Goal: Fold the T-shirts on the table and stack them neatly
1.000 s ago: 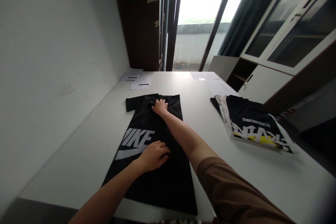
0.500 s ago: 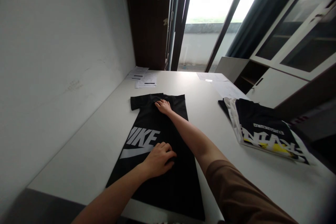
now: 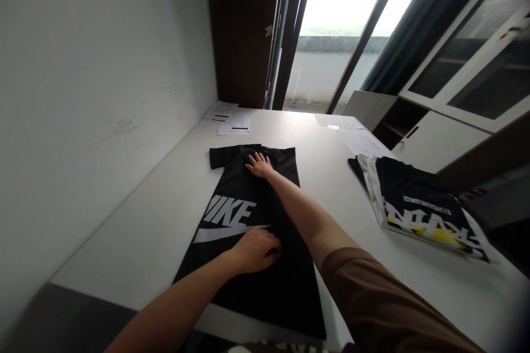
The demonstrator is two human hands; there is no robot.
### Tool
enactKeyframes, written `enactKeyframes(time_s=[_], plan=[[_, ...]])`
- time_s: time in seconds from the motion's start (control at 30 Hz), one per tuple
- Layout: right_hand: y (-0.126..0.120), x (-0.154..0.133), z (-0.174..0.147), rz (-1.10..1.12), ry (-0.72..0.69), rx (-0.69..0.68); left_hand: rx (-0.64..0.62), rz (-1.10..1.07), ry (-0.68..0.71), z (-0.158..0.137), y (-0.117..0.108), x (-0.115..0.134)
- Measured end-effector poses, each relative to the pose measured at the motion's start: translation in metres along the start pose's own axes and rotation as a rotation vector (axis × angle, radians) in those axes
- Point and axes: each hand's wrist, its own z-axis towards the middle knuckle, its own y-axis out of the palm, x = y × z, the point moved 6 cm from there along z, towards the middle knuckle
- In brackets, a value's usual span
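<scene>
A black T-shirt (image 3: pixel 290 287) with a large light-grey NIKE print lies on the white table (image 3: pixel 165 215), one side folded inward so that a single sleeve sticks out at the far left. My right hand (image 3: pixel 259 165) rests flat on the shirt near its collar, fingers spread. Lower down, beside the swoosh print, my left hand (image 3: pixel 257 250) has its fingers curled in against the shirt's middle, as in a pinch on the cloth. Its fingertips are partly hidden.
Folded black and white shirts (image 3: pixel 418 193) with yellow and white lettering are stacked at the right. Paper sheets (image 3: pixel 234 122) lie at the far left, more sheets (image 3: pixel 356 135) at the far right. A wall (image 3: pixel 103 94) borders the table's left side.
My left hand's fingers have curled from a looser, spread pose into a closed one. My right hand's fingers have flattened and spread near the collar. The view has shifted slightly.
</scene>
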Motion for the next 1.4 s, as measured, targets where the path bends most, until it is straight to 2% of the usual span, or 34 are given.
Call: enactKeyframes(time_s=[0.1, 0.17, 0.23, 0.3, 0.4, 0.47, 0.57, 0.67, 0.73, 0.87, 1.0, 1.07, 1.17, 1.3, 1.4], plan=[[-0.006, -0.011, -0.002, -0.005, 0.027, -0.004, -0.017, 0.004, 0.001, 0.001, 0.0, 0.002], [-0.015, -0.027, -0.002, -0.006, 0.033, 0.046, -0.029, 0.017, 0.0, 0.0, -0.002, 0.004], [-0.025, -0.052, -0.001, -0.005, -0.014, 0.136, -0.037, 0.041, -0.016, -0.004, -0.007, 0.004], [-0.03, -0.085, -0.002, 0.015, -0.132, 0.213, -0.052, 0.067, -0.048, -0.011, -0.015, -0.002], [-0.026, -0.131, -0.008, 0.064, -0.329, 0.244, -0.088, 0.091, -0.161, -0.027, -0.033, -0.026], [-0.018, -0.148, -0.011, 0.059, -0.348, 0.24, -0.073, 0.129, -0.307, -0.04, -0.051, -0.053], [-0.011, -0.151, -0.013, 0.005, -0.232, 0.263, 0.006, 0.203, -0.551, -0.059, -0.079, -0.097], [-0.01, -0.143, -0.012, -0.027, -0.146, 0.298, 0.066, 0.197, -0.686, -0.075, -0.093, -0.125], [-0.011, -0.136, -0.01, -0.032, -0.127, 0.296, 0.114, 0.203, -0.693, -0.083, -0.094, -0.13], [-0.013, -0.125, -0.007, 0.006, -0.107, 0.302, 0.241, 0.324, -0.671, -0.096, -0.09, -0.125], [-0.014, -0.12, -0.005, 0.055, -0.045, 0.302, 0.339, 0.428, -0.842, -0.115, -0.091, -0.131], [-0.015, -0.121, -0.003, 0.052, -0.019, 0.274, 0.332, 0.412, -0.923, -0.121, -0.09, -0.138], [-0.021, -0.129, 0.008, 0.035, 0.019, 0.196, 0.256, 0.351, -0.996, -0.124, -0.086, -0.149], [-0.025, -0.148, 0.029, 0.023, 0.077, 0.05, 0.159, 0.291, -0.968, -0.116, -0.083, -0.154], [-0.022, -0.161, 0.04, 0.005, 0.127, 0.042, 0.127, 0.273, -0.94, -0.113, -0.084, -0.153]])
